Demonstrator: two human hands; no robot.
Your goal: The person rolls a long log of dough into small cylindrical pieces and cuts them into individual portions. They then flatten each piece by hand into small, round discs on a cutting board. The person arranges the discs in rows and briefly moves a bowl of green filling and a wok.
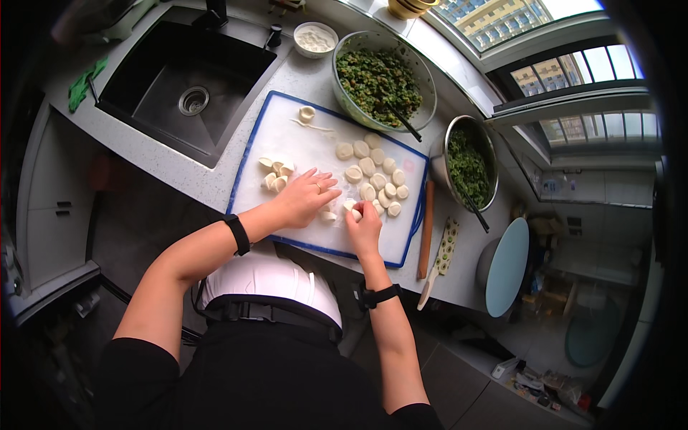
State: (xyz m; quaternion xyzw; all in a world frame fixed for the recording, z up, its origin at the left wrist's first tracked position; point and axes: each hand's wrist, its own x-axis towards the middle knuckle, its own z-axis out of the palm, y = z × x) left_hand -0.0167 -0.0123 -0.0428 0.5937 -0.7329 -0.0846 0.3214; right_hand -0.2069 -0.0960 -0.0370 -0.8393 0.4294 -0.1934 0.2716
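Observation:
A white cutting board point(322, 242) with a blue rim lies on the counter, dusted with flour. My right hand point(365, 223) pinches a small dough piece point(356, 215) between thumb and fingers near the board's front. Fingers spread, my left hand point(309, 196) hovers over or rests on the board; contact is hard to tell, and its palm side is hidden. One dough piece point(329, 216) lies just beside that hand. To its left sits a cluster of cut dough pieces point(278, 184). Several flattened dough rounds point(367, 166) cover the board's right half. A lone dough piece point(307, 113) sits near the back.
Behind the board stand a glass bowl of chopped green filling point(430, 99) and a bowl of flour point(315, 40). A steel bowl of greens point(442, 156), a wooden rolling pin point(426, 231) and a knife with a patterned blade point(446, 247) are at right. A black sink point(161, 102) is left.

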